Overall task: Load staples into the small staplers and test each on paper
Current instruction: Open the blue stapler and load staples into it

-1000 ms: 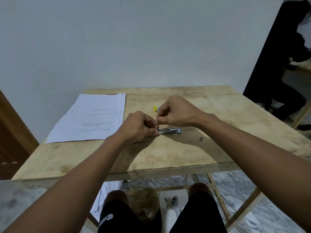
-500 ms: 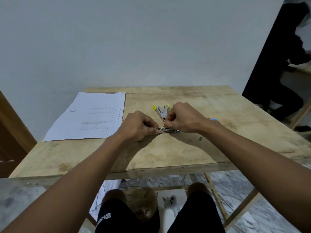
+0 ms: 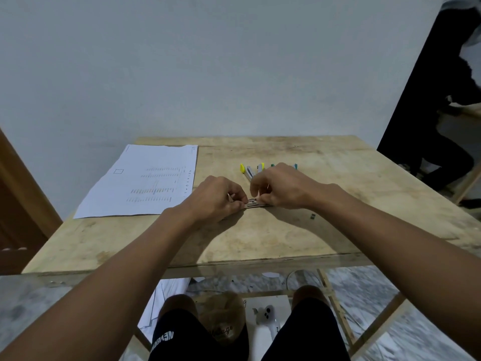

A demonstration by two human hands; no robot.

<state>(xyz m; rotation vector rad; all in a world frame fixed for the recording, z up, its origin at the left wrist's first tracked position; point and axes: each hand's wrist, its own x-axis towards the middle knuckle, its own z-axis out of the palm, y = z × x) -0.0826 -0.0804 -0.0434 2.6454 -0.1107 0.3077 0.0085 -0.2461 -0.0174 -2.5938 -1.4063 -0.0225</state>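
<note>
Both hands pinch a small opened stapler mid-worktop, loading in progress.

The worktop (image 3: 286,238) offers bare wood all around; the paper (image 3: 145,183) waits far-left, well inside its edges, for testing. The left hand (image 3: 216,198) closes on the stapler (image 3: 256,203), likely steadying it flat, while the right hand (image 3: 282,188) pinches over its tray. Spare staplers (image 3: 251,171) lie just behind.

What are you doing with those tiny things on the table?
A person sits at a wooden table and works on a small metal stapler part lying flat on it. The left hand pinches one end and the right hand pinches the other. Behind the hands lie small staplers with yellow ends. A printed sheet of paper waits on the left, not yet touched.
</note>
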